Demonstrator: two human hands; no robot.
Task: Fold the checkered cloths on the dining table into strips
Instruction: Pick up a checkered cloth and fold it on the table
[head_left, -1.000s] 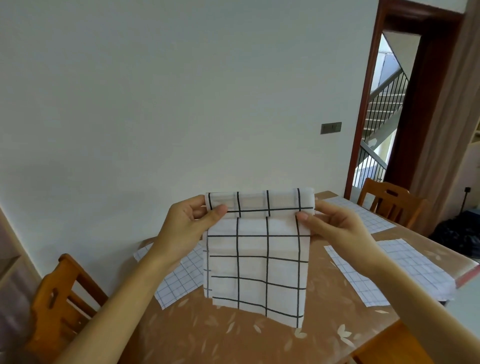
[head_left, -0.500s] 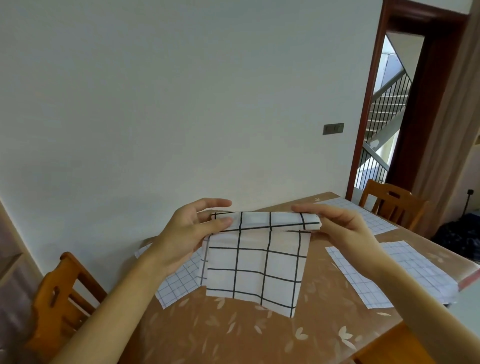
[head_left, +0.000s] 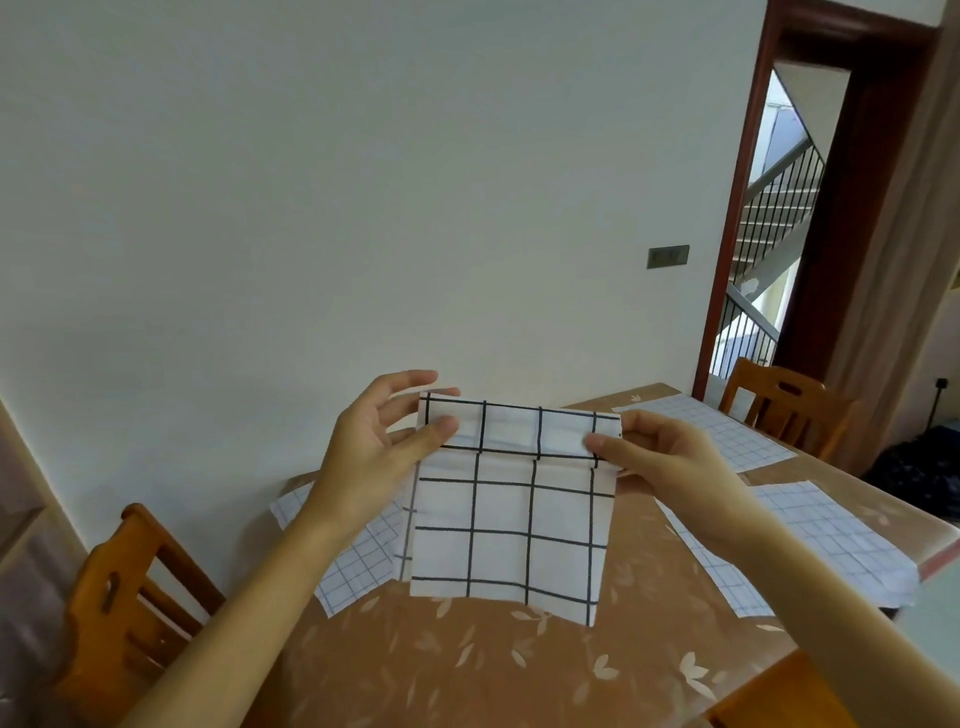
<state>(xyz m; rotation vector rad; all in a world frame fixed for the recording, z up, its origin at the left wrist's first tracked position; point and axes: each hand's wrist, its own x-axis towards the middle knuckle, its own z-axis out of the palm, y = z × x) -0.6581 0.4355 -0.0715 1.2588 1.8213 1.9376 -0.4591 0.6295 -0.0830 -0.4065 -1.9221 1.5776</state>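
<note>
Fingers (head_left: 441, 428) pinching folded top of checkered cloth (head_left: 509, 525), left hand (head_left: 371, 449), right hand (head_left: 670, 454)

Soft daylight from doorway (head_left: 779, 218); sharp; wide-angle edge bending.

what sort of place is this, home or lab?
Most likely a home dining room: a dining table with a leaf-print cover, a near wooden chair and a far wooden chair beside it, and a doorway onto a railed staircase.

held cloth (head_left: 511, 525) over table (head_left: 467, 670); cloths left (head_left: 353, 566), right (head_left: 810, 551)
</note>
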